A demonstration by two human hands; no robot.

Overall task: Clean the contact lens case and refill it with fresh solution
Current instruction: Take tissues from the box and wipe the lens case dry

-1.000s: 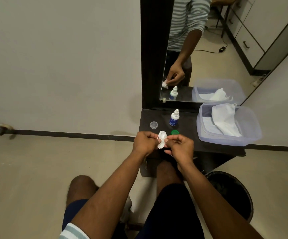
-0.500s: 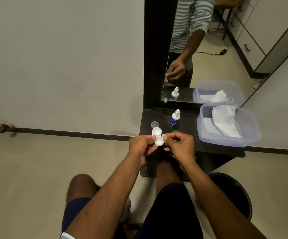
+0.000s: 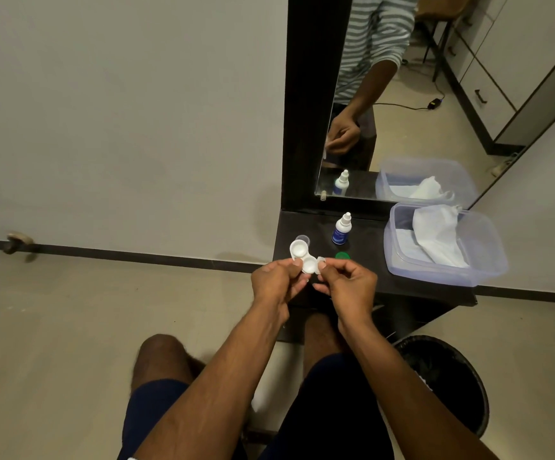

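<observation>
White plastic, the contact lens case [image 3: 303,257] sits just above the near edge of the dark counter [image 3: 369,277], held between both hands. The left hand [image 3: 276,280] pinches it from the left, thumb tip laid on the case's near well, so that the other well pokes up and away beyond the grip, its open hollow facing the camera. The right hand [image 3: 349,283] has its fingers curled, thumb and forefinger pinching a small whitish piece [image 3: 321,260] just beside the case's right rim; whether that piece touches the case I cannot tell. On the counter behind lie a clear cap [image 3: 303,240], a green cap [image 3: 342,255] and an upright solution bottle [image 3: 341,229]; to the right stands a clear plastic tub [image 3: 488,260] holding white tissue [image 3: 438,237].
</observation>
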